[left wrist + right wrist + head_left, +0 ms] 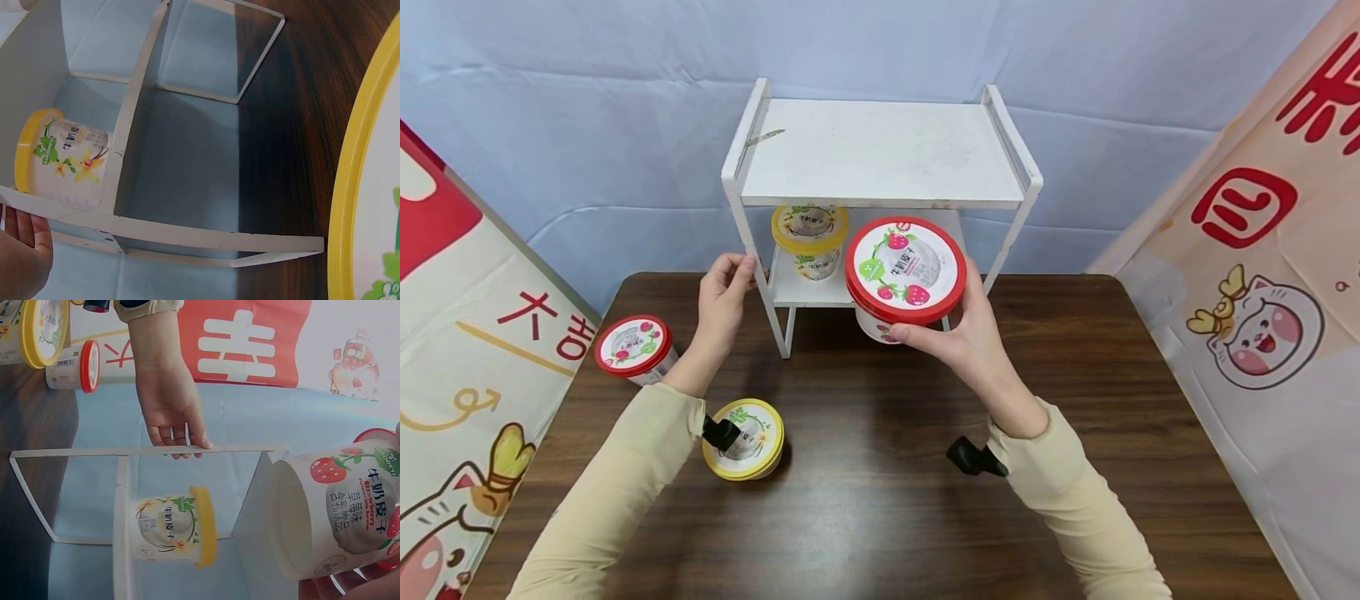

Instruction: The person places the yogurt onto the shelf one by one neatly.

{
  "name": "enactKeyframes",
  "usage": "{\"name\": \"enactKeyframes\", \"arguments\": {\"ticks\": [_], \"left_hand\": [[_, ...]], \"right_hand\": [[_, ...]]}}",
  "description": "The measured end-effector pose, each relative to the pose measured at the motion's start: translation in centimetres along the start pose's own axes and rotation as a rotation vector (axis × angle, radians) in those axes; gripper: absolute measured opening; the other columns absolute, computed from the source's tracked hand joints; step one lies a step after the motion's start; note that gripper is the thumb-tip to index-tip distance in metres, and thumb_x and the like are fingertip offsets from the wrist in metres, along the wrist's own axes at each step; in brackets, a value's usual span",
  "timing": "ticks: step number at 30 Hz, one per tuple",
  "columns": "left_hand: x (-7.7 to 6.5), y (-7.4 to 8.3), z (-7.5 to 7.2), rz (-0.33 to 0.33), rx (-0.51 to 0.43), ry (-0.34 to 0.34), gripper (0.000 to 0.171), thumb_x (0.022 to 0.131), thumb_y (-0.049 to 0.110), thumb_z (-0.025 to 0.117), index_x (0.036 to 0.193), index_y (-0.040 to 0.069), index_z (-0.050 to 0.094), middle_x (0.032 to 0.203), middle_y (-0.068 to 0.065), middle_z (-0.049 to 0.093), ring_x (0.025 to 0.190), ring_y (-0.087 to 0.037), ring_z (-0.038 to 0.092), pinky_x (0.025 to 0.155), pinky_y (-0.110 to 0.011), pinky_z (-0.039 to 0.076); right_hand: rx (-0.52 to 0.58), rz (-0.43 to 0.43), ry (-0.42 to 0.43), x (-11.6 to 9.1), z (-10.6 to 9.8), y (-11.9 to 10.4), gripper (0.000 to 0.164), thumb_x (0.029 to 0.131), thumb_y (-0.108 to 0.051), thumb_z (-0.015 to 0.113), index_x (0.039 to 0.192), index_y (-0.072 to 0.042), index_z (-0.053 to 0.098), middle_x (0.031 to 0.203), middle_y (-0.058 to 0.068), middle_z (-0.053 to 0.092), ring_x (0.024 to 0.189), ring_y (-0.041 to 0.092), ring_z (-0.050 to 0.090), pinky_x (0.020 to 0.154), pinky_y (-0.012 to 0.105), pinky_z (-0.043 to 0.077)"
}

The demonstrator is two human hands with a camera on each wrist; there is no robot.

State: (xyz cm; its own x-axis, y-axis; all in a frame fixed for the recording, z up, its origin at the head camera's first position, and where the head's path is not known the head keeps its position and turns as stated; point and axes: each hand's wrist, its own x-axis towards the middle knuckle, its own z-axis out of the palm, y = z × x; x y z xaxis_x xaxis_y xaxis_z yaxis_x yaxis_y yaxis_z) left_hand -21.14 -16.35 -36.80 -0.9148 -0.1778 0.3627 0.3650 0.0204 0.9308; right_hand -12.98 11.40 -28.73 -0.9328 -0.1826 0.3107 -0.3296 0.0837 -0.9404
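My right hand [967, 337] grips a paper tub with a red lid [904, 271] and strawberry print, held in front of the white two-tier shelf [880, 150]. In the right wrist view the strawberry tub [356, 512] appears sideways, its base near the shelf. With thumb and fingers my left hand [721, 300] holds the shelf's left front leg [751, 229]; the right wrist view shows those fingertips [181, 453] around it. A yellow-lidded tub [810, 233] stands on the lower tier, at its left side.
Another yellow-lidded tub [747, 440] stands on the dark wooden table [880, 508], near my left wrist. Farther left is another red-lidded tub [634, 346]. Pale blue cloth [880, 42] hangs behind the shelf, with printed banners [1255, 333] at both sides.
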Motion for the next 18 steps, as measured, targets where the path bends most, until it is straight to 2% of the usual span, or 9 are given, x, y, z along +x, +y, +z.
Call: {"name": "enactKeyframes", "arguments": {"ticks": [8,18], "left_hand": [[0.0,0.0,0.0,-0.007,0.003,0.002,0.013,0.094,0.008,0.049,0.083,0.009,0.056,0.076,0.008,0.059,0.073,-0.005,0.053,0.071,-0.018,0.044],[0.0,-0.2,-0.1,-0.002,0.010,-0.001,0.012,0.094,0.009,0.049,0.084,0.006,0.055,0.077,0.010,0.059,0.074,-0.004,0.053,0.072,-0.017,0.045]], "right_hand": [[0.011,-0.053,0.001,0.6,0.2,-0.6,0.084,0.068,-0.001,0.073,0.137,-0.010,0.025,0.131,0.001,0.039,0.118,0.015,0.037,0.089,0.032,0.046],[0.026,-0.049,0.010,1.2,0.5,-1.4,0.082,0.069,-0.002,0.072,0.137,-0.010,0.025,0.129,0.003,0.040,0.116,0.016,0.041,0.085,0.032,0.049]]}}
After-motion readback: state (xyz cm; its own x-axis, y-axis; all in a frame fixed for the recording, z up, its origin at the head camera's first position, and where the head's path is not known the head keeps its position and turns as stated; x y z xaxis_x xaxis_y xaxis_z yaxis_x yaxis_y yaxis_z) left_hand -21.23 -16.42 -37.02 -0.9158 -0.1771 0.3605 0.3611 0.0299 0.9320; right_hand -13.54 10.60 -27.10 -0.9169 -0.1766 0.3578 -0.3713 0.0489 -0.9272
